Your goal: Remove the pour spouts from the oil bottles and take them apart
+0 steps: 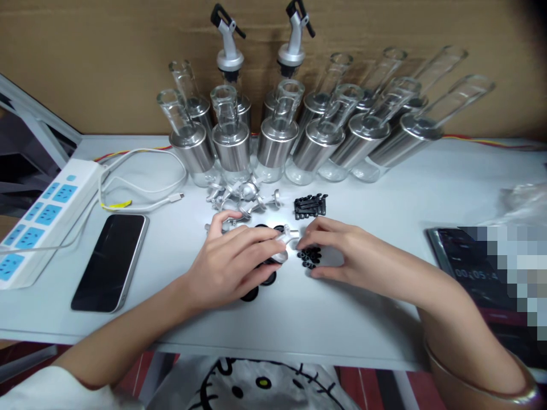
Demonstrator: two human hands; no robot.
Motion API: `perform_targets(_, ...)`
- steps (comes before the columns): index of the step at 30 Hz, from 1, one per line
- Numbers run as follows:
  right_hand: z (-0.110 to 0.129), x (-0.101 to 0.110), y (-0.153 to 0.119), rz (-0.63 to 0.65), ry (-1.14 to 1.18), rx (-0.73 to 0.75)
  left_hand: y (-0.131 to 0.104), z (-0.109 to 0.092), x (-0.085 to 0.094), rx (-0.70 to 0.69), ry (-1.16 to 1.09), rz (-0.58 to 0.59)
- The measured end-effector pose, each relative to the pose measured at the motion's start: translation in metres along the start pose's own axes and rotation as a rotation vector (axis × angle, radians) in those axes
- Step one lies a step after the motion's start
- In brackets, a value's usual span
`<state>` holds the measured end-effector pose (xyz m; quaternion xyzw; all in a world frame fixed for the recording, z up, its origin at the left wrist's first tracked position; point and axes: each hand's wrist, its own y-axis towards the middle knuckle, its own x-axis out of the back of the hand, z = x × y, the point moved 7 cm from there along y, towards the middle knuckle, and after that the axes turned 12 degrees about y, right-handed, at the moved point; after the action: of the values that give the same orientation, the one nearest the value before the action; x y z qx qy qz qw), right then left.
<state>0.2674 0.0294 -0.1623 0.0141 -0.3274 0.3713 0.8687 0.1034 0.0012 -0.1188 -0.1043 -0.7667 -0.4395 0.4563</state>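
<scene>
My left hand (237, 259) is closed on a silver pourer spout (289, 234), its narrow tube pointing right. Beneath those fingers, black round stoppers (249, 294) lie on the table, partly covered. My right hand (342, 250) arches over a cluster of small black tubular caps (308, 257), thumb and fingers apart around them; whether a fingertip touches one I cannot tell. Just behind it, black levers (310, 206) lie in a neat pile. More silver pourer spouts (248, 191) are heaped behind my left hand.
Several glass bottles with steel sleeves (277, 142) stand in two rows at the back; two carry fitted pourers (231, 54). On the left are a phone (110, 262), a white cable (145, 152) and a power strip (49, 213). A dark timer screen (465, 273) lies right, near clear plastic (521, 208).
</scene>
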Motion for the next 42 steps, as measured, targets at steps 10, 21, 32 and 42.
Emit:
perform_targets(10, 0.0009, -0.0028, 0.0017, 0.024, 0.025, 0.045, -0.0001, 0.0002, -0.0008, 0.001, 0.022, 0.014)
perform_targets(21, 0.0041, -0.0104, 0.0047, 0.020, -0.044, -0.058, -0.0007, -0.0001, -0.0015, -0.013, 0.031, 0.024)
perform_targets(32, 0.0024, -0.0047, 0.0015, 0.001, 0.014, -0.035, -0.0001, 0.0004, -0.0013, 0.004, 0.031, 0.021)
perform_targets(42, 0.0020, -0.0081, 0.0035, 0.023, -0.008, -0.039, 0.0000, 0.0008, -0.0020, 0.016, 0.000, 0.021)
